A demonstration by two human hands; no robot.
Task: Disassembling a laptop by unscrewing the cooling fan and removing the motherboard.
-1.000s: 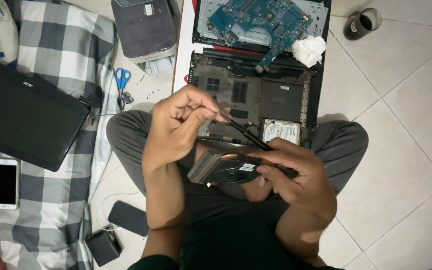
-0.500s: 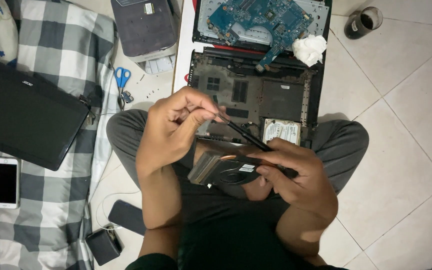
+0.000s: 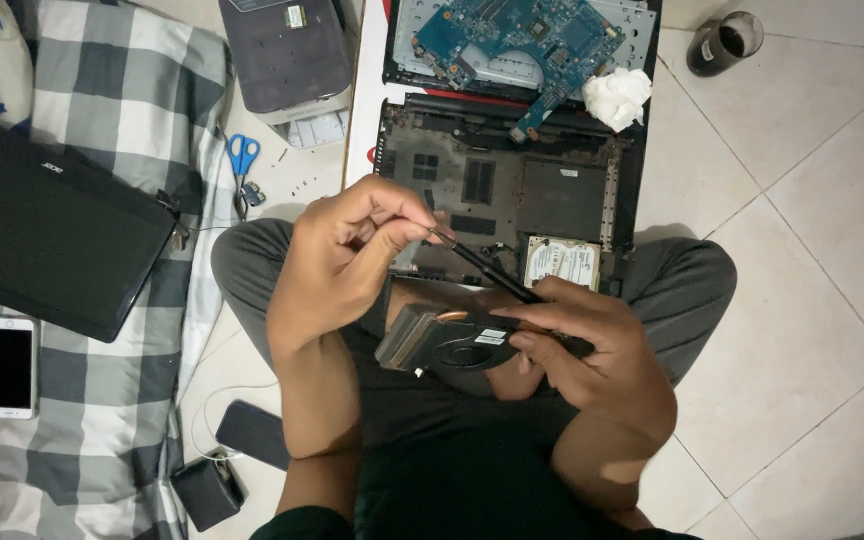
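At the centre of the frame, over my lap, my right hand [image 3: 592, 345] is wrapped around a laptop cooling fan with its heat-sink fins [image 3: 457, 340], thumb across the top and fingers curled beneath, so the part is held fast. Its finned end points toward the left of the frame and its long axis runs roughly left to right, tilted slightly down at the left. My left hand [image 3: 352, 255] sits just up and to the left of it, fingertips pinched on the upper end of a thin black tool [image 3: 482, 265], which looks like tweezers or a slim probe, though I cannot tell which. The tool slants down and to the right, and its lower tip meets the top edge of the fan beside my right thumb. The fan lies down and to the right of my left hand, and my right hand is the nearer one, already in contact.

Beyond my hands, toward the upper middle, lies an opened black laptop base [image 3: 512, 190] with a hard drive [image 3: 562, 262] in its lower right corner. Above it rests a blue circuit board [image 3: 512, 35], with a crumpled white tissue [image 3: 614, 97] at its right edge. A dark cup [image 3: 724, 42] stands at the upper right on the tiled floor [image 3: 802, 230]. To the left, blue-handled scissors [image 3: 242, 165], a closed black laptop [image 3: 47, 235] and a white phone [image 3: 9, 365] lie on a checked blanket [image 3: 102, 110].
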